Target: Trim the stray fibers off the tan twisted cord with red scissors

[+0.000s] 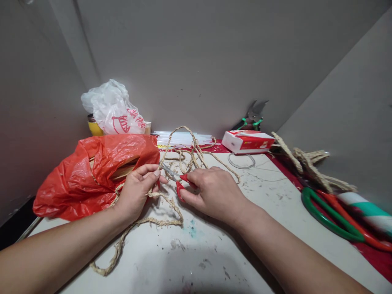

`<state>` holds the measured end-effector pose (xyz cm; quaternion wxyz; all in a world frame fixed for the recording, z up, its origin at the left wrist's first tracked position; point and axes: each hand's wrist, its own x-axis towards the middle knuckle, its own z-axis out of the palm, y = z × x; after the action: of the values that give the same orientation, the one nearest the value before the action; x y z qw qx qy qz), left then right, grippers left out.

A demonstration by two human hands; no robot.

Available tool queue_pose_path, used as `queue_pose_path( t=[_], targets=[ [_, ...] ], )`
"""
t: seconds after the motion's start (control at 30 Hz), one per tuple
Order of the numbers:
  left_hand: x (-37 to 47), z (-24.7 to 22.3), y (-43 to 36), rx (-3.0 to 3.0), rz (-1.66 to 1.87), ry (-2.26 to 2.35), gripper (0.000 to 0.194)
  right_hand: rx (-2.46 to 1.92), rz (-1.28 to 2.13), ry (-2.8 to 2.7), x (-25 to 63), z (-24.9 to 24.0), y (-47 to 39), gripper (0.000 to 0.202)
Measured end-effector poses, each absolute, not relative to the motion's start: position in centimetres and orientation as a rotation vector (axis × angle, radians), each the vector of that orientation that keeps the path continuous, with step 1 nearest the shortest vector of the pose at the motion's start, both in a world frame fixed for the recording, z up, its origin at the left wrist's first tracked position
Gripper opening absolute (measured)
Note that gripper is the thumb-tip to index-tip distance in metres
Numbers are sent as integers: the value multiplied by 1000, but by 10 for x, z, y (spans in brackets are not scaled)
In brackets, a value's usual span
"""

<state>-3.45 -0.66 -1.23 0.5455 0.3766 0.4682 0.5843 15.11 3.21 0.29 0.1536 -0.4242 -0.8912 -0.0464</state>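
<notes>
My left hand pinches a braided straw rope between thumb and fingers, left of the table's middle. One stretch of the rope loops up behind the hands; another trails down toward the near left edge. My right hand is closed round the red handles of a small pair of scissors. Their metal blades point left and reach the rope at my left fingertips. Whether the blades touch the strands I cannot tell.
A red plastic bag holding wooden pieces lies left, with a white plastic bag behind it. Clear sticks, a red-and-white box and pruning shears are at the back. Green-and-orange-handled scissors lie right, beside more braids.
</notes>
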Motion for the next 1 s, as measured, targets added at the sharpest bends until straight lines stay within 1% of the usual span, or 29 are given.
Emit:
queue_pose_path(
  t=[0.13,0.3,0.4,0.57,0.63,0.7,0.8,0.9,1.0],
  targets=[
    [-34,-12,-7,880,1368,1095,28,-1187,-170,-2628,149,3,31,29],
    [-34,-12,-7,897,1374,1085,27,-1203,-69,-2583,152,0,35,32],
    [-34,-11,-7,933,1376,1143,26,-1224,156,-2405,153,-5,37,30],
    [-32,-12,-11,1131,1304,1272,28,-1048,871,-1931,146,-7,36,30],
    [-31,-15,-14,1212,1285,1294,28,-979,1057,-1791,141,-6,34,30],
    [-30,-19,-17,1315,1276,1320,23,-990,1131,-1704,136,-5,32,29],
    [-30,-21,-21,1615,1289,1368,19,-1065,1142,-1604,134,-5,30,29],
    [-31,-20,-26,1927,1288,1311,25,-1114,1168,-1480,133,-9,28,34],
    [-30,-18,-30,2085,1243,1220,29,-1126,1297,-1337,132,-12,26,34]
  ],
)
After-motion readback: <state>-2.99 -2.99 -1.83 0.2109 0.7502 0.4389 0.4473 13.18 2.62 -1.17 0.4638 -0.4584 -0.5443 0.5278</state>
